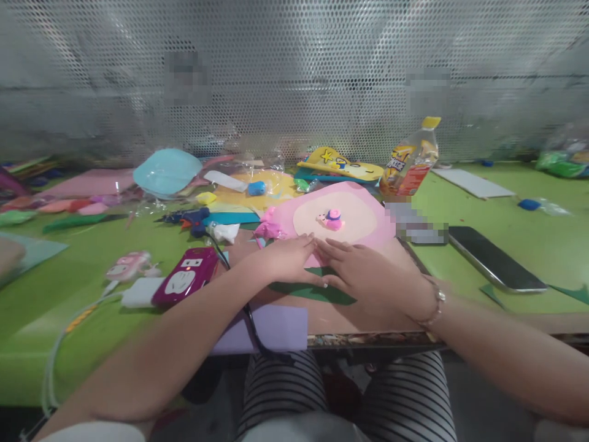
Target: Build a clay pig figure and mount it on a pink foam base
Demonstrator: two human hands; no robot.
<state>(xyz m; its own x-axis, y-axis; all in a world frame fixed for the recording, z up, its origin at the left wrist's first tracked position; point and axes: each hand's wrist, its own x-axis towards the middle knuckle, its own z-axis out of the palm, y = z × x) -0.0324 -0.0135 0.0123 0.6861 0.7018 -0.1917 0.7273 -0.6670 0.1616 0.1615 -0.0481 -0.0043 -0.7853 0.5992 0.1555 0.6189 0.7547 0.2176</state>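
My left hand (289,261) lies with its fingers stretched out at the near edge of a pink paper sheet (381,224). Opposite it, my right hand (368,273) is also flat, and the fingertips of both hands meet or nearly meet. A strip of dark green paper (317,293) shows beneath them. Just beyond the fingers, a small pink and blue clay snail (334,219) sits on a cream oval (306,216) on the pink sheet. Pink clay in wrap (270,227) lies beside my left hand. What is under my palms is hidden.
A glue gun (197,222) and a magenta power bank (186,279) with a white plug and cables lie left. Right are a black phone (494,258) and a drink bottle (411,162). Behind are a yellow cutout (331,161) and a light blue shape (166,172). Lilac paper (280,325) overhangs the front edge.
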